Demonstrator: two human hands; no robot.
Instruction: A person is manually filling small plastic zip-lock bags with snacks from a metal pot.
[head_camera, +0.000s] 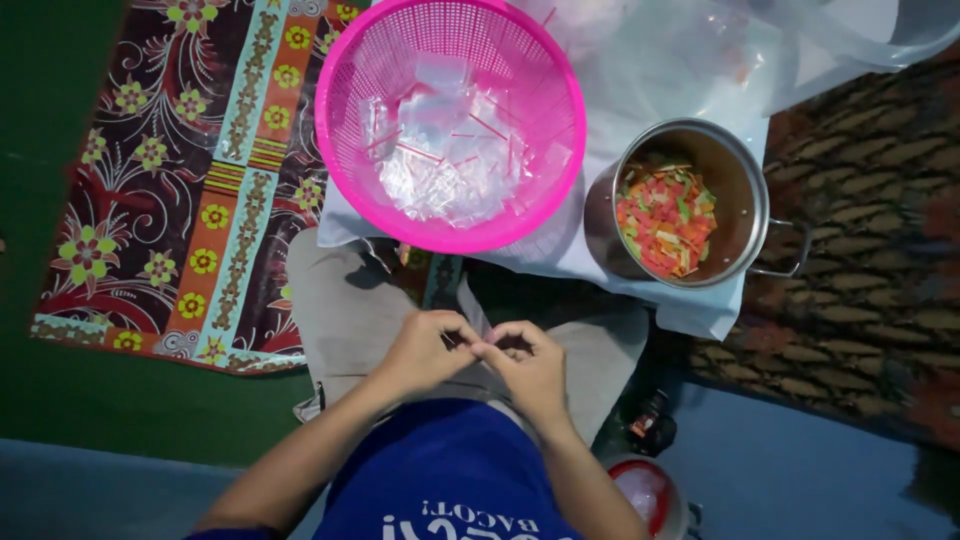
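Note:
My left hand and my right hand meet over my lap, fingertips pinched together on a small clear plastic bag held between them. Ahead of the hands stands a pink plastic basket holding several small clear zip bags with red strips. To its right sits a steel pot filled with small red, orange and green chips.
Basket and pot rest on a white plastic sheet. A patterned floral mat lies to the left, a dark patterned rug to the right. A small red-rimmed container and a dark object sit by my right knee.

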